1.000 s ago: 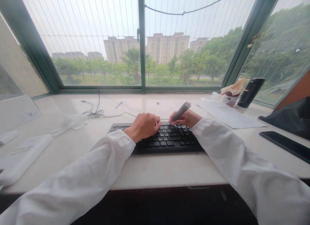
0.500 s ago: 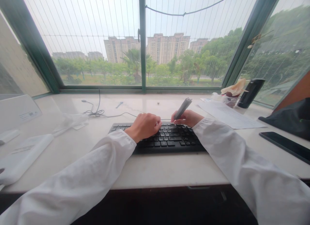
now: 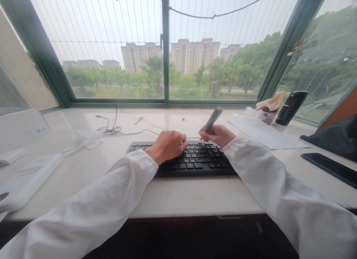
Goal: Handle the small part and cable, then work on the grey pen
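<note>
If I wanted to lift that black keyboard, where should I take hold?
Probably the bare middle of its front rim, coming from the near side, thumbs on top: the keyboard lies long and flat, the left hand covers part of it, and the right hand is near its back edge.

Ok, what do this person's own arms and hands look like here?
The left hand and right hand are bare, without gloves. The left sleeve and right sleeve are long, loose, white and wrinkled, gathered at the wrists, with no visible markings.
</note>
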The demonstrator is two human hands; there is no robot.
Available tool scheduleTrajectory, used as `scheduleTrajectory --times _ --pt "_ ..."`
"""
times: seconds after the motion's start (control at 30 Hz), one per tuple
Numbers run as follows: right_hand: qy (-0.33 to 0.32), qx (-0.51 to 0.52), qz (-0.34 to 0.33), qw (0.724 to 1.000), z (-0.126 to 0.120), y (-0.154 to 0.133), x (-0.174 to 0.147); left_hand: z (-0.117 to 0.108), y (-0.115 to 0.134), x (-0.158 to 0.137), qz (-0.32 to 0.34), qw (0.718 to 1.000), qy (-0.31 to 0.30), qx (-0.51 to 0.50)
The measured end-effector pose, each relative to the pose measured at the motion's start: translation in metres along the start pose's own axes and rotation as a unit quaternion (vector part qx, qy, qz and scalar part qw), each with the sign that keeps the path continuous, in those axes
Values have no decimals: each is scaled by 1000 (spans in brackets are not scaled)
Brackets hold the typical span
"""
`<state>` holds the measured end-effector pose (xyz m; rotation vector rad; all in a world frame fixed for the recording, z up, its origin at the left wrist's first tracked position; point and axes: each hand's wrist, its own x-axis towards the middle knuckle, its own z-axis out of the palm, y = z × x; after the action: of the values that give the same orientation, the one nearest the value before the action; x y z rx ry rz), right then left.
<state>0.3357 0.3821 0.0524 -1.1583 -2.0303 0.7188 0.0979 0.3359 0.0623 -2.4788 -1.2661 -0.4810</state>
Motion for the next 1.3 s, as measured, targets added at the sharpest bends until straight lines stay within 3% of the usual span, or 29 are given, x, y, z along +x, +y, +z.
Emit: scheduleTrajectory --times 0.13,0.3,0.5,0.63,1.3 --pt "13 10 95 995 6 -7 1 1 0 0 2 1000 0 3" --pt "11 107 173 979 8 -14 2 0 0 -1 -3 1000 -7 -2" --pt "12 -51 99 994 8 -12 0 -2 1 0 -10 1000 -16 -18" --pt "23 -99 107 989 10 -14 0 -3 2 0 -15 999 -21 -22" --pt "-18 -53 95 994 14 -2 4 -2 2 -1 -10 1000 -16 -19"
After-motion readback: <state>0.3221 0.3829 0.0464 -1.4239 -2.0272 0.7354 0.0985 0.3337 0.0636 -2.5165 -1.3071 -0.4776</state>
